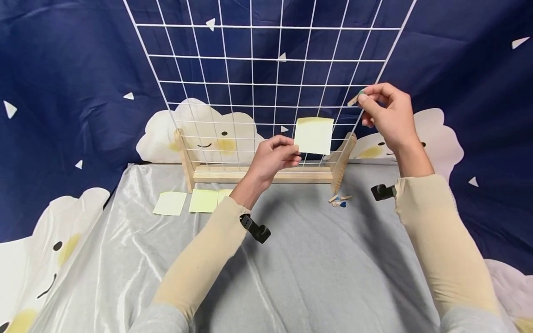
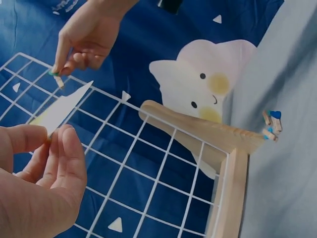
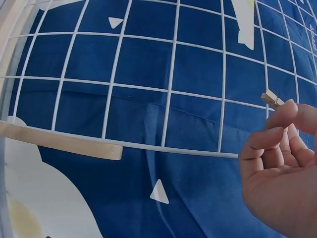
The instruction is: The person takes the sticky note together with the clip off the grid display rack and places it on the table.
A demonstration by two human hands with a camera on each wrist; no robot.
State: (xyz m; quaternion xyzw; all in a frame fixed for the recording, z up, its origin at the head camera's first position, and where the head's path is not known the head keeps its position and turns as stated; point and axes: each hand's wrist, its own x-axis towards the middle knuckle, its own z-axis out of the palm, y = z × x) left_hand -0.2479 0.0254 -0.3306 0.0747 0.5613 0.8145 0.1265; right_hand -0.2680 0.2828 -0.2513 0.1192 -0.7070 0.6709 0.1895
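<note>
My left hand [image 1: 275,159] pinches a pale yellow sticky note [image 1: 314,135] by its lower left corner, in front of the white wire grid [image 1: 263,84]. Seen edge-on in the left wrist view, the note [image 2: 64,110] juts out beyond the thumb and fingertips. Higher up and to the right, my right hand [image 1: 391,113] holds a small wooden clothespin [image 1: 354,99] between thumb and index finger, near the grid's right edge. A bit of green shows at the pinched end of the clothespin. In the right wrist view the clothespin's bare wooden tip [image 3: 271,97] points toward the grid.
Wooden feet, the left [image 1: 186,159] and right [image 1: 344,159], hold the grid upright on a grey cloth [image 1: 316,259]. Several clothespins [image 1: 339,203] lie by the right foot. More sticky notes [image 1: 170,203] lie at the left. A dark blue curtain [image 1: 83,55] hangs behind.
</note>
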